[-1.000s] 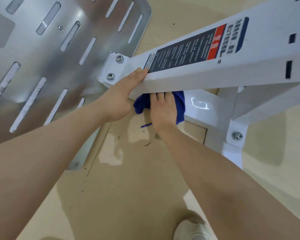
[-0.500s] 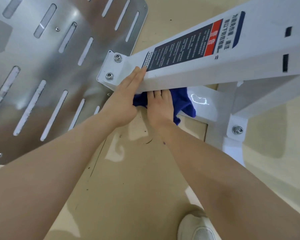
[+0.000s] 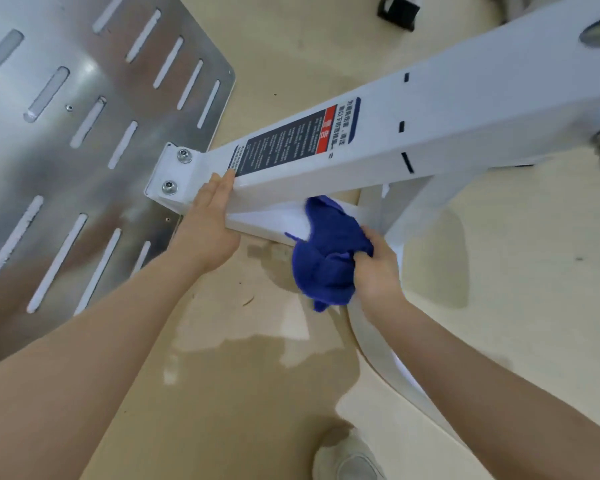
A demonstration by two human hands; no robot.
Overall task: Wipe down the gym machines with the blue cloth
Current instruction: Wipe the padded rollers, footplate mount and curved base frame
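Note:
A white gym machine beam (image 3: 447, 126) slants from upper right down to a bolted end plate (image 3: 174, 174); a dark warning label (image 3: 291, 140) is stuck on its top. My left hand (image 3: 208, 223) lies flat with straight fingers against the beam's lower end, just below the label. My right hand (image 3: 378, 268) grips a bunched blue cloth (image 3: 326, 254) against the lower white frame member (image 3: 267, 223) beneath the beam. The fingers of my right hand are hidden in the cloth.
A slotted metal footplate (image 3: 66, 150) fills the upper left. A curved white frame piece (image 3: 385, 355) runs down under my right forearm. The floor is beige with scuffs. My shoe (image 3: 347, 459) shows at the bottom. A black foot (image 3: 397, 12) stands at the top.
My right hand has slid right along the lower frame and bunched the cloth in its grip, from flat fingers pressing it. The view has shifted, showing more of the beam. My left hand stays put.

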